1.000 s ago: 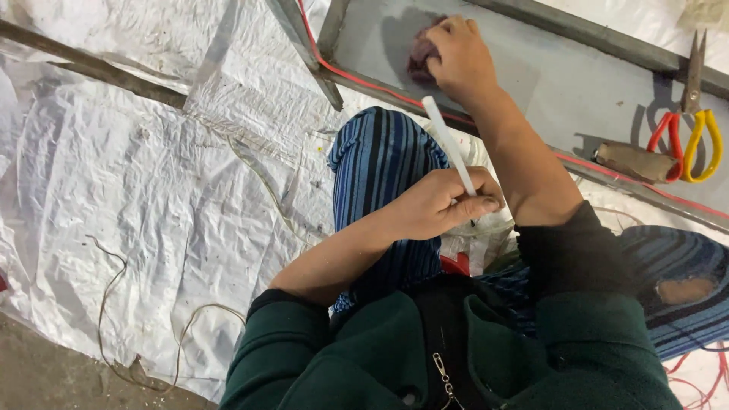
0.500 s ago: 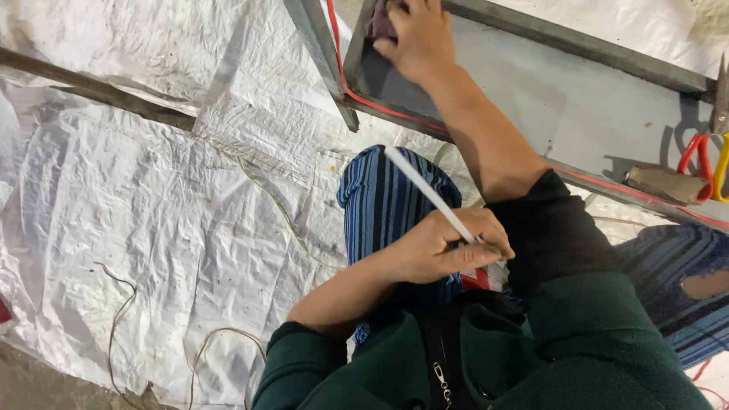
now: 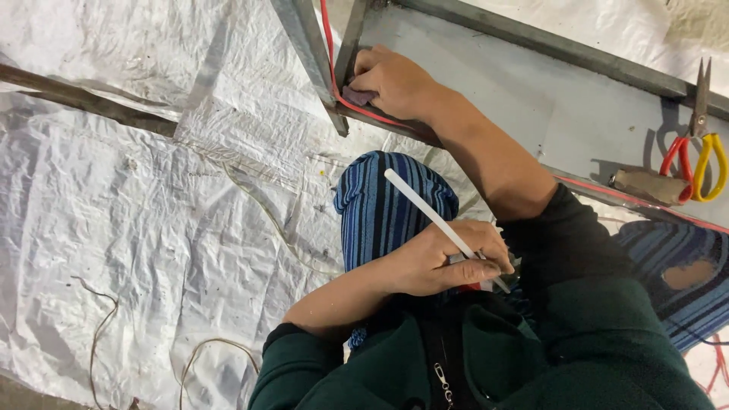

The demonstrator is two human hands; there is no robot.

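My right hand (image 3: 395,80) reaches forward to the near-left corner of a grey panel (image 3: 531,99). Its fingers press a small purplish pad (image 3: 358,96) against the panel, next to the metal frame bar (image 3: 304,53). A red wire (image 3: 328,45) runs along that bar and the panel's near edge. My left hand (image 3: 448,262) rests over my knee in blue striped trousers (image 3: 380,212). It grips a thin white stick (image 3: 421,206) that points up and to the left.
Scissors with one red and one yellow handle (image 3: 699,152) lie on the panel at the right, beside a brownish block (image 3: 645,186). A crinkled white woven sheet (image 3: 152,212) covers the ground. Thin loose wires (image 3: 99,334) lie on it at the lower left.
My right hand has slid left along the panel with the pad, into the corner by the frame bar. My left hand keeps hold of the white stick over the knee.
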